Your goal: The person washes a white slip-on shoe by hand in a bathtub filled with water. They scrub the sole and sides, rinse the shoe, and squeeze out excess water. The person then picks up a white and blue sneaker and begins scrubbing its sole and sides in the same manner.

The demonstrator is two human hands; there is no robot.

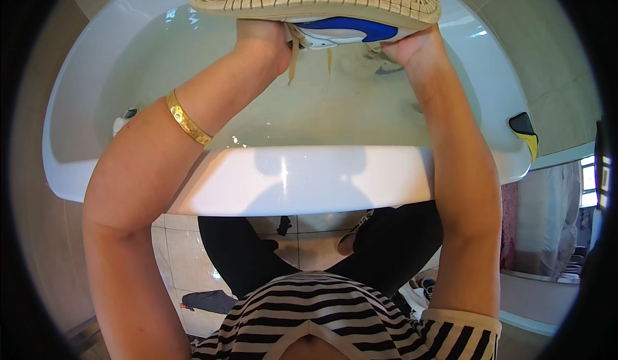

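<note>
A white sneaker (328, 36) with a blue Nike swoosh is held on its side over the water in a white bathtub (309, 176). Its cream rubber sole faces the camera, and its laces hang down. My left hand (263, 29) is at the shoe's left end, its fingers hidden behind the shoe. At the right end my right hand (410, 46) grips the shoe, fingers also mostly hidden. Cloudy water fills part of the tub. Another shoe shows dimly under the water (388, 69) near my right hand, and a white shoe (124, 120) lies at the left beside my forearm.
A black and yellow cloth or mitt (525, 133) hangs on the tub's right rim. The tub's near edge lies between my forearms. Below, a dark cloth (210, 302) lies on the tiled floor (181, 268), with more shoes (417, 295) to the right of my legs.
</note>
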